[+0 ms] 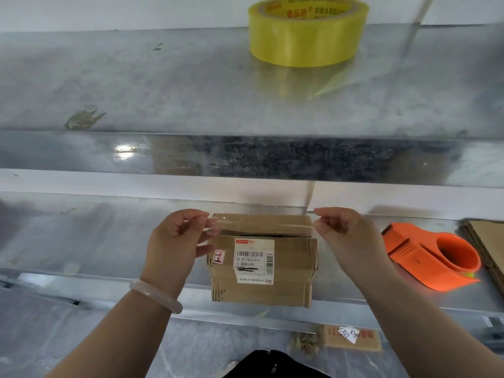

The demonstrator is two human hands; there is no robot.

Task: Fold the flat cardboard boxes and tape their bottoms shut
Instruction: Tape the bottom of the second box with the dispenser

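The metal shelf (81, 241) carries the cardboard box (261, 271), which sits between the hands. The left hand (177, 238) and right hand (345, 231) each pinch an end of a clear tape strip (261, 227), stretched hand-to-hand along the flap seam, equally near both.

Upper shelf of dull galvanized sheet metal (136, 77): bears one roll of yellow translucent packing tape (306, 34), lying flat toward the back right. Lower galvanized metal shelf (95, 241): carries a small brown cardboard box with a white shipping label (261, 293) at the front edge. To its right, an orange plastic tape dispenser (433, 260), then a stack of flat brown cardboard sheets (488, 241) at the frame's right edge.
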